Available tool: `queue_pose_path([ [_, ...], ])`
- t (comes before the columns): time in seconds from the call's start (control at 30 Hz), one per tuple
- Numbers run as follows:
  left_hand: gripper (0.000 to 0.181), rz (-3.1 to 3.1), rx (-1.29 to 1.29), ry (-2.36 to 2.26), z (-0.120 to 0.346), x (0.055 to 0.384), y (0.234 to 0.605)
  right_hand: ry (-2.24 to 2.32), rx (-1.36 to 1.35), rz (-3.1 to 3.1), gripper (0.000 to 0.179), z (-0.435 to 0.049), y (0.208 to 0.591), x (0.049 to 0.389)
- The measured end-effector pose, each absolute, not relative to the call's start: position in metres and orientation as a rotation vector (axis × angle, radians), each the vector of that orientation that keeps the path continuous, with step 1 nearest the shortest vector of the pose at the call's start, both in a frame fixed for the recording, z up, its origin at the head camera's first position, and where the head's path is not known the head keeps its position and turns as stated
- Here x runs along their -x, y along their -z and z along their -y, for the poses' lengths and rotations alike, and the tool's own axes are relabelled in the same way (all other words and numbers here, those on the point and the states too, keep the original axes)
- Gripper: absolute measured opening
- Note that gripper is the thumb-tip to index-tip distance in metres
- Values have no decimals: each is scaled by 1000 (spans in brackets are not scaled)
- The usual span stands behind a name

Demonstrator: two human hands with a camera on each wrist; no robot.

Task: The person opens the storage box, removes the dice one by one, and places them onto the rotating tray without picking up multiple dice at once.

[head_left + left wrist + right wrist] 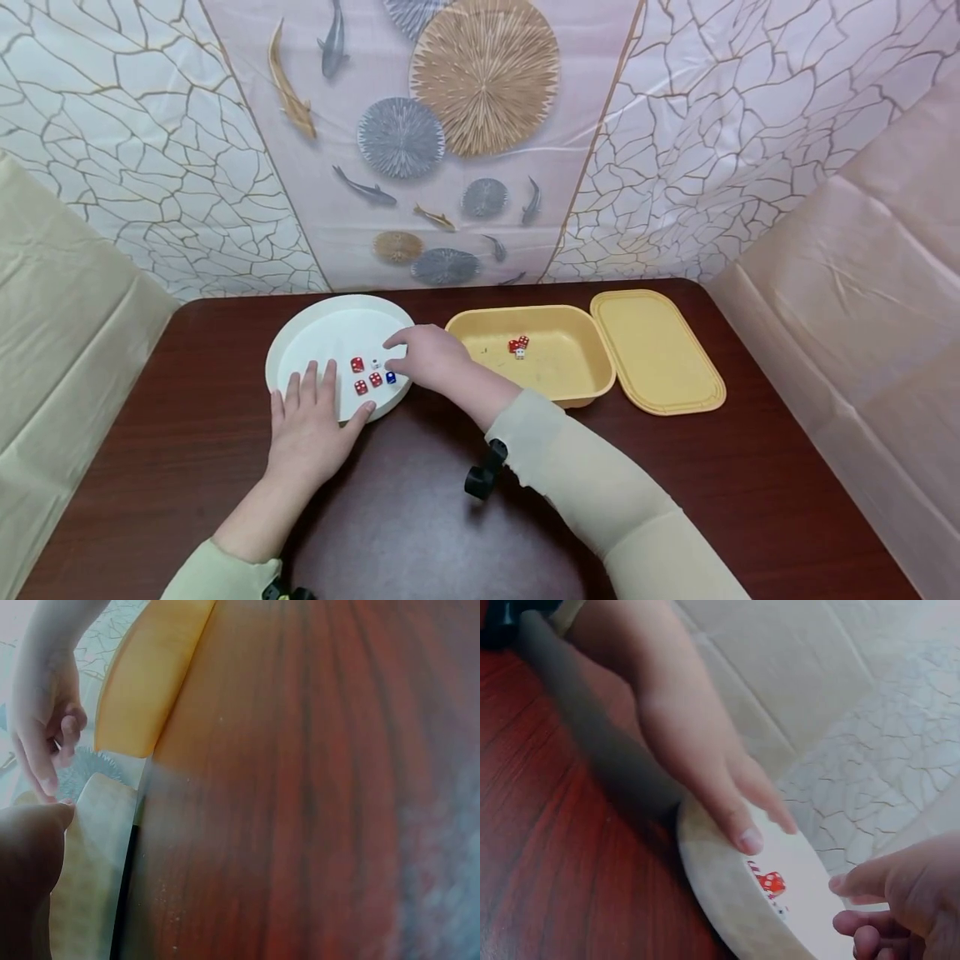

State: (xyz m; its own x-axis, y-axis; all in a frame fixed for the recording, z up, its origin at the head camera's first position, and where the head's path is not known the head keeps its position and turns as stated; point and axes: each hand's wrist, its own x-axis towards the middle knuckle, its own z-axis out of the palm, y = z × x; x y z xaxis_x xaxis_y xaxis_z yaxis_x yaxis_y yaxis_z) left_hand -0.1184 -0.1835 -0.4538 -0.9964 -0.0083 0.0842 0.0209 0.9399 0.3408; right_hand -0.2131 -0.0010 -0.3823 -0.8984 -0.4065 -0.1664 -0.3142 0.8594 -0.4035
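The right hand [429, 352] reaches over the right rim of the tray [318, 333], hiding part of that rim and perhaps something under it. Its grip is apart: thumb and forefinger point at the white die [376, 364] with a gap between them, and the other fingers are mostly out of sight in the head view. The left hand [309, 429] is spread over the tray's near left side, its grip apart and holding nothing; whether the fingertips touch the tray floor is hard to tell. Both arms are cut off by the lower edge. The left wrist view is hazy and mostly filled by table [450, 517]. In the right wrist view the tray's wall hides some dice, and just one red one reads clearly.

Counted in the head view: five dice in one tray, being three red dice [357, 364], one white and one blue die [391, 377], grouped between the hands. One box [558, 358] has three more, two red and one white, close together, with faint marks near them too small to make out. One lid [660, 350] lies flat just right of the box
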Motion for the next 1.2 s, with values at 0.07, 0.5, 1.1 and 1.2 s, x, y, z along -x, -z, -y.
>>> queue_pose_path([
  [0.07,89,3012,11,530,184,118,453,633,543,-2781,35,-6,380,214],
  [0.5,89,3013,10,543,182,117,453,863,443,-2812,34,-73,387,217],
  [1.1,88,3008,15,536,182,116,454,920,253,-2842,37,-173,409,219],
  [1.2,88,3008,14,538,182,116,454,895,254,-2853,37,-181,415,220],
])
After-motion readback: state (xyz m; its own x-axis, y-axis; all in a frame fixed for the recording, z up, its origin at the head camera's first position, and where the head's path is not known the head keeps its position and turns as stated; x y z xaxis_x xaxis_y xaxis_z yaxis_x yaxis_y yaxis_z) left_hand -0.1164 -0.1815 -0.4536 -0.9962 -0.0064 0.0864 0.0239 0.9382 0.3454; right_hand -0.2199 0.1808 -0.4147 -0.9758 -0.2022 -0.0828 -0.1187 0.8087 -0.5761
